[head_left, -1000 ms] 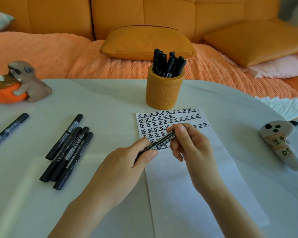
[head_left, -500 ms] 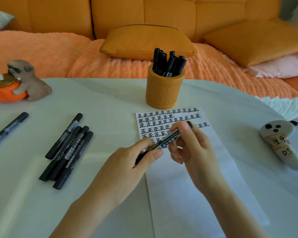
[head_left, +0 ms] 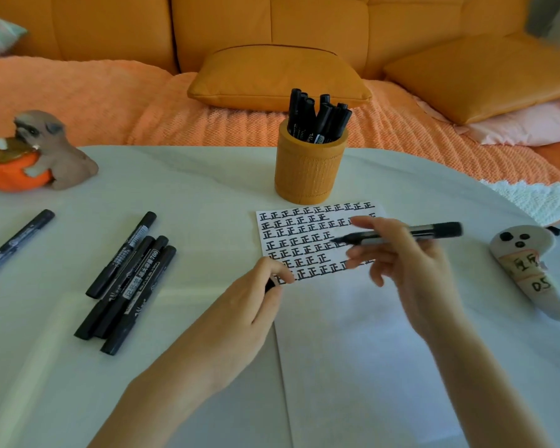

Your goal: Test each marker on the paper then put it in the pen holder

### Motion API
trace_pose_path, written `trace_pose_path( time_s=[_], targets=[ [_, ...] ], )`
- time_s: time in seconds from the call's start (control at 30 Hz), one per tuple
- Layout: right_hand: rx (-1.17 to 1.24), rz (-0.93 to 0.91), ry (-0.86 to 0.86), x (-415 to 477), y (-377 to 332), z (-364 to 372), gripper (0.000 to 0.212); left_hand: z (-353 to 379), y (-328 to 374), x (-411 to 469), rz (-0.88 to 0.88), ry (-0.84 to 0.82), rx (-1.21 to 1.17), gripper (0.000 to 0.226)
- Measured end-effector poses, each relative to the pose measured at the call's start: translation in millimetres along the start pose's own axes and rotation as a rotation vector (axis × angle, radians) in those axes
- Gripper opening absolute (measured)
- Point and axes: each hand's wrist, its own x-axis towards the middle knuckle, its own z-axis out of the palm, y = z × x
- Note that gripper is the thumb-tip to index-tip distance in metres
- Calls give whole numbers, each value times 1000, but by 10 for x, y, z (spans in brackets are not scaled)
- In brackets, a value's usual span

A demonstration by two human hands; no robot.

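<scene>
A woven ochre pen holder [head_left: 309, 176] crammed with black markers stands on the pale table [head_left: 191, 189] just beyond the white paper [head_left: 353, 350], and four loose black markers [head_left: 126, 286] lie to the left. The right hand [head_left: 411, 270], hiding part of the written rows, pinches a blurred black, grey-labelled marker [head_left: 434, 232] level above them, bare tip pointing left. The left hand [head_left: 236, 321] curls round a small black cap [head_left: 269, 285] at the paper's edge.

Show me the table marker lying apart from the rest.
The marker at the far left edge; the other four lie grouped together, nearer the paper.
</scene>
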Motion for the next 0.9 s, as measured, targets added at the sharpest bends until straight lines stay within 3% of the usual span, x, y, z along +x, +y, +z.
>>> trace_pose_path(
  time_s=[0.23,0.4,0.6,0.9],
  targets=[
    [-206,-29,310,176,60,-443,16,-14,-68,63,39,10,88,20],
    [-328,-12,356,244,175,-485,15,-31,-81,74,53,43,96,16],
    [-419,13,403,247,289,-474,35,-19,-78,72,9,24,97,14],
    [-463,5,479,272,354,-464,27,-21,-73,76,-4,23,102,14]
  ],
)
